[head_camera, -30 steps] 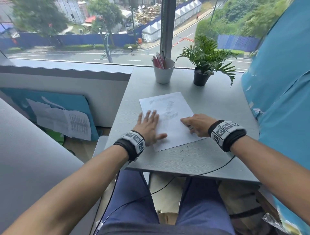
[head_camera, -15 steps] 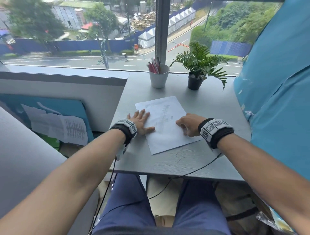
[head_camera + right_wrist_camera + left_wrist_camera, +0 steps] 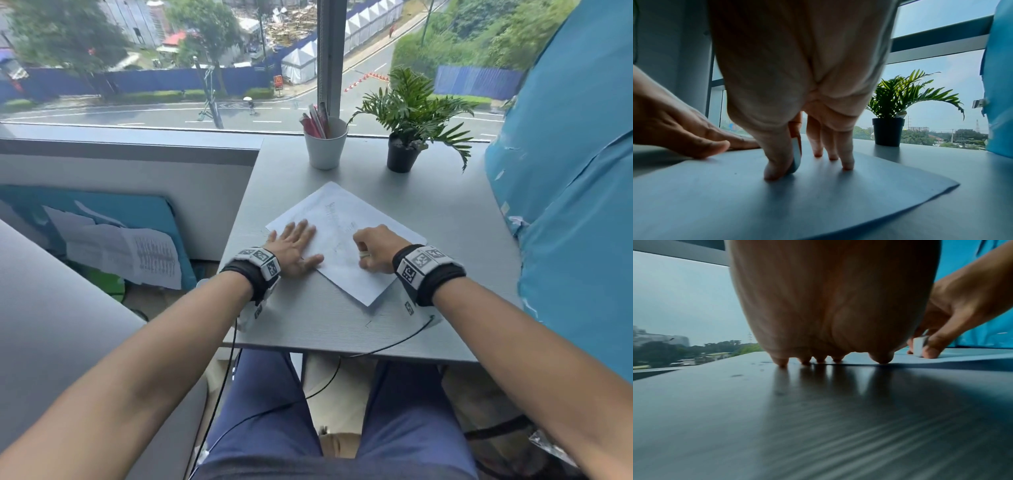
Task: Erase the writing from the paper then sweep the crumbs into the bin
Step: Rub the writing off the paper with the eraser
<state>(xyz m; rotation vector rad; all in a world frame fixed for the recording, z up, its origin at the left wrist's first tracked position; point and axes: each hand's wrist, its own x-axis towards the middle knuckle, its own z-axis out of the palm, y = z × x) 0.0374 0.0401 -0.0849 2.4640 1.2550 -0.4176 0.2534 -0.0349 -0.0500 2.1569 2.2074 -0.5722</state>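
A white sheet of paper (image 3: 346, 219) with faint pencil writing lies turned like a diamond on the grey table (image 3: 445, 212). My left hand (image 3: 294, 245) lies flat, fingers straight, pressing the sheet's left corner and the table beside it. My right hand (image 3: 371, 248) pinches a small white eraser (image 3: 796, 154) between thumb and forefinger and holds its lower end on the paper (image 3: 818, 194). The left wrist view shows the eraser (image 3: 919, 344) standing upright on the sheet. The other right fingers touch the paper beside it. No bin is in view.
A white cup of pens (image 3: 324, 145) and a small potted plant (image 3: 406, 137) stand at the table's far edge by the window. A blue covered panel (image 3: 565, 171) rises along the right side. A cable (image 3: 394, 342) hangs over the near edge.
The paper has turned clockwise, so a corner now points at me. My left hand has slid to its left corner. My right hand stays on the sheet with the eraser.
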